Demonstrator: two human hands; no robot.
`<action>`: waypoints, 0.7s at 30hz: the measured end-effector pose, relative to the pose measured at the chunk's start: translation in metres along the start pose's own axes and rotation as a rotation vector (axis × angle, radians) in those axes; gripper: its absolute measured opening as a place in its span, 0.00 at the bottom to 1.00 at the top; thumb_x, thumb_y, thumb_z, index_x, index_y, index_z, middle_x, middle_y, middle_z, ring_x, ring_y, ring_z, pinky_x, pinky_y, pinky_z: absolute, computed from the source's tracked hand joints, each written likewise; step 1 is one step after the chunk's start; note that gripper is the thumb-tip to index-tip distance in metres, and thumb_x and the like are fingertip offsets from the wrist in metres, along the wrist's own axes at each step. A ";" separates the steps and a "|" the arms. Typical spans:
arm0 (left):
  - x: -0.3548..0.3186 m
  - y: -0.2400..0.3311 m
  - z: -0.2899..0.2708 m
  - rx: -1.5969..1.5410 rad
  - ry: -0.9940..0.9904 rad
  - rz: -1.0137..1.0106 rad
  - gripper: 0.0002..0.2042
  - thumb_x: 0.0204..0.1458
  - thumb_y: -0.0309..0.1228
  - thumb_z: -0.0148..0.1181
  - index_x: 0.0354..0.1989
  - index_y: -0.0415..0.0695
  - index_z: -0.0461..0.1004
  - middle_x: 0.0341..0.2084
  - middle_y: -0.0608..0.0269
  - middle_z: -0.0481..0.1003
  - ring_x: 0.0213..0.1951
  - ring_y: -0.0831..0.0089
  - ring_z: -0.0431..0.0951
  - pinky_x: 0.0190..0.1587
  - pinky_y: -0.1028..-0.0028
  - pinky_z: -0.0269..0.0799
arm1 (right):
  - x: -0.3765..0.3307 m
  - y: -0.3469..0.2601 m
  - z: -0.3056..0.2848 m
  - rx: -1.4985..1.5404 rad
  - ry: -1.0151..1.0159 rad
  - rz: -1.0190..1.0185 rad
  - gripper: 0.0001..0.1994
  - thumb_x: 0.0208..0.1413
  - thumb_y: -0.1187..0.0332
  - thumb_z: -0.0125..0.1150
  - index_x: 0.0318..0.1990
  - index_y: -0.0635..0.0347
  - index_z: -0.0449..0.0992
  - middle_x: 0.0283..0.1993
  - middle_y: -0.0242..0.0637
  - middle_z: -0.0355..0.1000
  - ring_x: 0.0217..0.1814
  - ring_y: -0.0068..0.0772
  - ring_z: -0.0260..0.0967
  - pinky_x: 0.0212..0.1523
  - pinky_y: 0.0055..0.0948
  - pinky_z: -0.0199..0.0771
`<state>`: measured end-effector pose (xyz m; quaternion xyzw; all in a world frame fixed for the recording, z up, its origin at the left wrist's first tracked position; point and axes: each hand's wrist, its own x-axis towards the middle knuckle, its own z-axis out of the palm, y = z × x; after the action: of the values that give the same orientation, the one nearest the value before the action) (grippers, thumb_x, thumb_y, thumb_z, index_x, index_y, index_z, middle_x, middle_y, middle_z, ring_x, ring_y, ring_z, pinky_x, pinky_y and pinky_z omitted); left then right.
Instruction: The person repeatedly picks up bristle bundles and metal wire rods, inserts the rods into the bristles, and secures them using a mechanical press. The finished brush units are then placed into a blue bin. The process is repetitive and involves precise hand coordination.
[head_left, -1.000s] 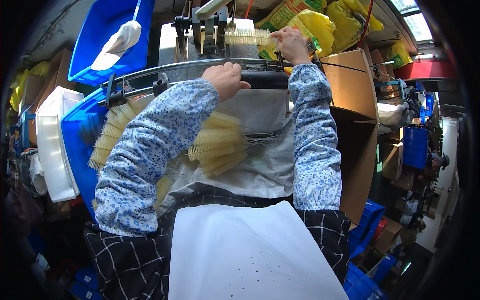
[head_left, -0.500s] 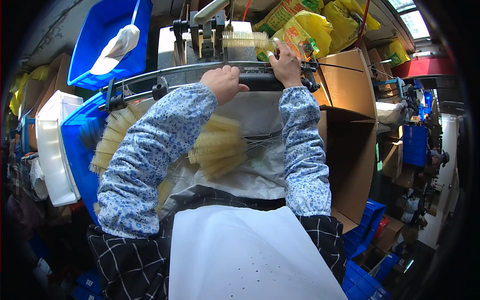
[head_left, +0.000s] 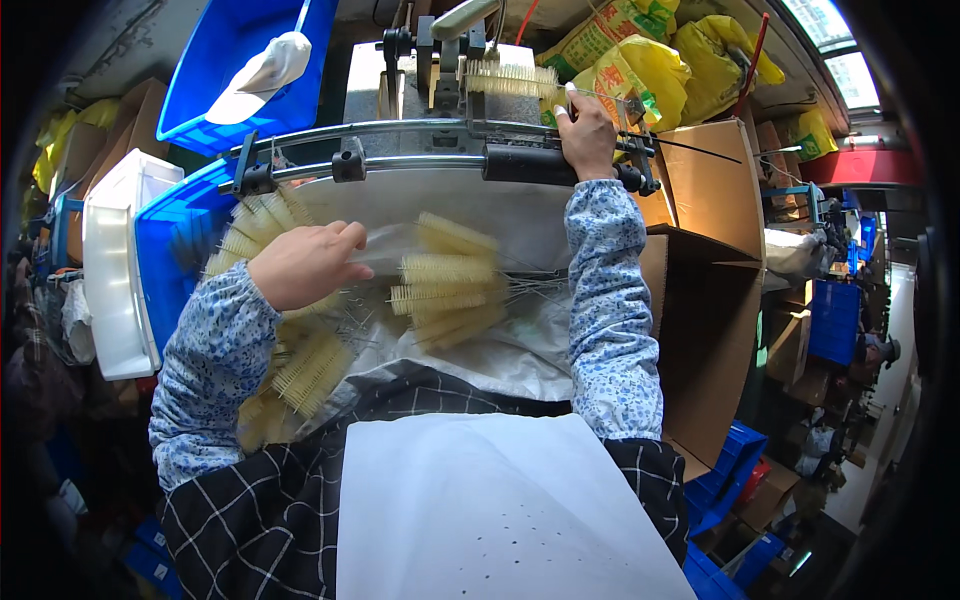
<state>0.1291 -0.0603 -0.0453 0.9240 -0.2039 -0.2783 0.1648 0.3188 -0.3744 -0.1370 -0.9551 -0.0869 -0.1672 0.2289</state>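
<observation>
Over the heap at left, my left hand (head_left: 308,264) has its thumb and forefinger apart, with nothing visible in it. My right hand (head_left: 588,140) rests at the right end of a machine's black cylinder (head_left: 525,164). Its thumb and forefinger are apart, by the end of a pale bristle brush (head_left: 510,79) lying level in the machine (head_left: 447,75); whether other fingers touch the brush's wire is hidden. Below the rails, several cream brushes (head_left: 450,285) lie bunched, wire stems to the right, on white sheeting (head_left: 520,355). More brushes (head_left: 312,372) are heaped beneath my left forearm.
Metal rails (head_left: 410,162) cross in front of me. An open cardboard box (head_left: 712,350) stands right. At left are a blue bin (head_left: 165,235) and white tub (head_left: 108,270). A blue crate (head_left: 185,100) holds a white cap (head_left: 262,78). Yellow sacks (head_left: 640,70) lie behind.
My left hand has come off the rail and moved left and nearer, over the brushes. My right hand stays at the cylinder's end. The view has shifted slightly.
</observation>
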 end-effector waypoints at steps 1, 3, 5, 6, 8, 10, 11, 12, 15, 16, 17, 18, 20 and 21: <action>-0.014 0.000 0.002 -0.001 -0.031 -0.041 0.16 0.51 0.41 0.52 0.39 0.41 0.63 0.31 0.53 0.70 0.36 0.58 0.72 0.38 0.65 0.66 | 0.001 -0.003 0.002 0.006 -0.003 -0.005 0.17 0.46 0.64 0.55 0.45 0.56 0.72 0.38 0.38 0.70 0.42 0.40 0.67 0.44 0.39 0.61; -0.044 0.004 0.006 -0.003 -0.090 -0.125 0.16 0.50 0.41 0.53 0.40 0.41 0.64 0.32 0.53 0.70 0.37 0.57 0.71 0.39 0.65 0.66 | 0.000 -0.008 0.009 0.001 0.039 -0.045 0.16 0.46 0.65 0.55 0.45 0.56 0.72 0.38 0.38 0.70 0.42 0.40 0.67 0.43 0.39 0.61; -0.068 0.008 0.018 0.031 0.008 -0.119 0.17 0.48 0.40 0.55 0.40 0.41 0.64 0.33 0.53 0.69 0.38 0.57 0.70 0.40 0.65 0.65 | -0.002 -0.012 0.006 -0.022 0.033 -0.043 0.16 0.46 0.66 0.54 0.44 0.56 0.72 0.38 0.38 0.70 0.42 0.40 0.67 0.43 0.40 0.61; -0.079 0.012 0.023 0.049 0.059 -0.121 0.18 0.47 0.40 0.56 0.40 0.41 0.65 0.34 0.53 0.69 0.38 0.56 0.69 0.41 0.65 0.64 | -0.002 -0.017 0.004 -0.029 0.005 -0.026 0.15 0.46 0.66 0.53 0.44 0.56 0.72 0.38 0.38 0.70 0.42 0.40 0.67 0.43 0.40 0.61; -0.097 0.023 0.025 0.050 0.156 -0.155 0.19 0.45 0.38 0.58 0.41 0.41 0.65 0.35 0.53 0.68 0.40 0.56 0.68 0.42 0.65 0.63 | 0.000 -0.027 0.007 -0.029 -0.042 -0.012 0.15 0.45 0.67 0.53 0.43 0.56 0.73 0.38 0.38 0.70 0.43 0.41 0.68 0.43 0.40 0.61; -0.115 0.032 0.030 0.028 0.218 -0.230 0.19 0.44 0.37 0.59 0.42 0.41 0.65 0.36 0.53 0.67 0.41 0.55 0.67 0.43 0.65 0.63 | -0.001 -0.032 0.005 -0.033 -0.046 -0.005 0.15 0.45 0.67 0.53 0.43 0.56 0.73 0.39 0.38 0.70 0.43 0.41 0.68 0.43 0.40 0.61; -0.123 0.034 0.034 0.001 0.226 -0.296 0.20 0.43 0.37 0.59 0.42 0.41 0.64 0.36 0.53 0.67 0.41 0.55 0.67 0.43 0.65 0.62 | -0.002 -0.034 0.006 -0.033 -0.043 -0.001 0.15 0.45 0.67 0.53 0.43 0.56 0.73 0.39 0.38 0.70 0.43 0.41 0.68 0.43 0.40 0.62; -0.129 0.037 0.036 -0.028 0.236 -0.360 0.20 0.43 0.37 0.59 0.42 0.40 0.64 0.36 0.53 0.67 0.41 0.55 0.67 0.43 0.65 0.62 | -0.002 -0.035 0.007 -0.035 -0.040 0.002 0.15 0.45 0.67 0.53 0.43 0.56 0.73 0.39 0.38 0.70 0.43 0.40 0.68 0.43 0.39 0.62; -0.144 0.037 0.052 -0.126 0.165 -0.431 0.22 0.43 0.38 0.60 0.44 0.40 0.63 0.38 0.53 0.67 0.40 0.54 0.69 0.41 0.65 0.65 | -0.003 -0.042 0.009 -0.050 -0.010 -0.010 0.15 0.45 0.67 0.54 0.42 0.57 0.73 0.40 0.37 0.70 0.43 0.40 0.68 0.43 0.39 0.61; -0.146 0.039 0.056 -0.162 0.147 -0.445 0.23 0.43 0.39 0.60 0.44 0.39 0.63 0.39 0.53 0.67 0.39 0.54 0.70 0.40 0.65 0.66 | -0.004 -0.047 0.011 -0.055 0.002 -0.019 0.15 0.45 0.67 0.54 0.42 0.57 0.73 0.40 0.37 0.70 0.43 0.39 0.68 0.43 0.38 0.61; -0.146 0.043 0.055 -0.182 0.080 -0.454 0.24 0.44 0.39 0.60 0.45 0.39 0.62 0.41 0.50 0.66 0.39 0.52 0.71 0.40 0.64 0.68 | -0.006 -0.052 0.013 -0.072 0.026 -0.036 0.15 0.44 0.68 0.55 0.42 0.58 0.72 0.39 0.37 0.71 0.43 0.38 0.68 0.43 0.38 0.61; -0.147 0.048 0.056 -0.218 0.089 -0.454 0.24 0.43 0.39 0.60 0.46 0.39 0.62 0.41 0.50 0.66 0.39 0.52 0.71 0.40 0.64 0.68 | -0.005 -0.061 0.016 -0.065 0.027 -0.045 0.15 0.44 0.68 0.55 0.42 0.58 0.72 0.39 0.37 0.71 0.43 0.38 0.68 0.43 0.38 0.61; -0.143 0.052 0.062 -0.281 0.100 -0.425 0.25 0.43 0.39 0.60 0.47 0.39 0.61 0.41 0.49 0.66 0.40 0.52 0.71 0.41 0.64 0.67 | -0.005 -0.075 0.018 -0.070 0.043 -0.045 0.15 0.43 0.69 0.56 0.41 0.58 0.72 0.39 0.37 0.71 0.42 0.38 0.68 0.43 0.37 0.61; -0.139 0.051 0.063 -0.267 0.117 -0.401 0.26 0.44 0.39 0.60 0.48 0.39 0.60 0.41 0.48 0.66 0.40 0.52 0.70 0.42 0.64 0.67 | -0.001 -0.082 0.019 -0.086 0.015 -0.041 0.13 0.43 0.69 0.57 0.40 0.59 0.72 0.38 0.37 0.71 0.42 0.37 0.68 0.42 0.38 0.61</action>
<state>-0.0279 -0.0518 -0.0119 0.9306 0.0321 -0.2761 0.2383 0.3030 -0.2932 -0.1196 -0.9608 -0.0975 -0.1825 0.1846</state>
